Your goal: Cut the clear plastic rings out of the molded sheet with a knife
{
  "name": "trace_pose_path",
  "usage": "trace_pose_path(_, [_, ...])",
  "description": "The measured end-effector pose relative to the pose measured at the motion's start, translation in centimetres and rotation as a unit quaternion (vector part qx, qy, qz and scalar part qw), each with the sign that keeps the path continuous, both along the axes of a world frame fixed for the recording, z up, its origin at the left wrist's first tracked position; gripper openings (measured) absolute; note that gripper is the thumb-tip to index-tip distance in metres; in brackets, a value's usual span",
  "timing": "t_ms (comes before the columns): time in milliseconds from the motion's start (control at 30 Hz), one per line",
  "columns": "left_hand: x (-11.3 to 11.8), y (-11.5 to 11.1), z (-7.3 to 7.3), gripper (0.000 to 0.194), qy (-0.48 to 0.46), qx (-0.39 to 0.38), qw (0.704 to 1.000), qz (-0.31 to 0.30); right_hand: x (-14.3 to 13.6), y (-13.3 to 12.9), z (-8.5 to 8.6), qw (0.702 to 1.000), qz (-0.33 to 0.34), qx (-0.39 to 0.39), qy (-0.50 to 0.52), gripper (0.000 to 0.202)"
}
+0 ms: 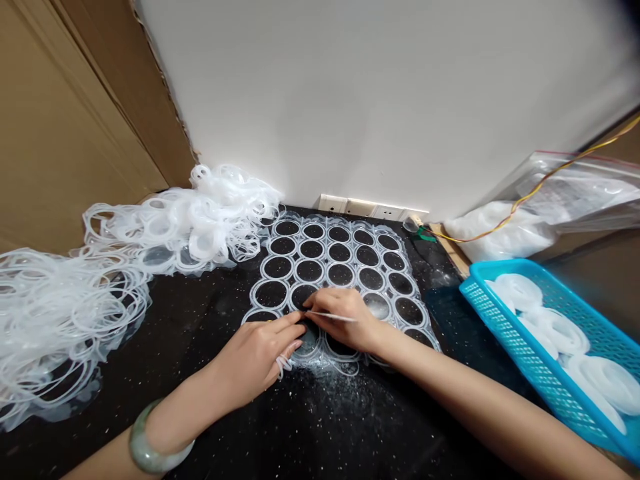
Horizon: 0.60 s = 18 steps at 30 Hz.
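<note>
A translucent sheet (340, 275) with rows of round openings lies on the black speckled tabletop. My right hand (345, 317) is closed around a thin pale tool (333, 316), its tip at the sheet's front part. Beside that tip, my left hand (273, 347) has its index finger stretched out on the sheet. The other left fingers curl round some thin white rings (285, 362) under the palm. White powder or fine scraps (327, 377) are scattered at the sheet's front edge.
Heaped white rings and scraps (75, 307) cover the left side. On the right stands a blue basket (530, 373) holding white round pieces (565, 330). Behind it are plastic bags (505, 227) and a yellow-red wire (515, 207). Sockets (360, 208) line the wall's foot; cardboard (75, 120) stands left.
</note>
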State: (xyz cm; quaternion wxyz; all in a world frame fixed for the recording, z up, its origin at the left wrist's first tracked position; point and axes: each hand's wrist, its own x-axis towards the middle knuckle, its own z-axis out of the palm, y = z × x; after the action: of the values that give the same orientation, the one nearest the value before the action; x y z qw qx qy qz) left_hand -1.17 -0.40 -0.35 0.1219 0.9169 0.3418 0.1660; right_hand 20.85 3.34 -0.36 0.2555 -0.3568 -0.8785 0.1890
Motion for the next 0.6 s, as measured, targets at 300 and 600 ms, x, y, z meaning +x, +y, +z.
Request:
trace_pose_path(300, [-0.4, -0.5, 0.0, 0.029, -0.011, -0.026, 0.999, -0.020, 1.2, 2.6, -0.8, 0.986, -0.022, 0.142, -0.080, 0.018])
trace_pose_path(600, [-0.2, -0.3, 0.4, 0.025, -0.070, -0.019, 0.997, -0.021, 1.7, 6.7, 3.8, 0.965, -0.072, 0.233, -0.093, 0.022])
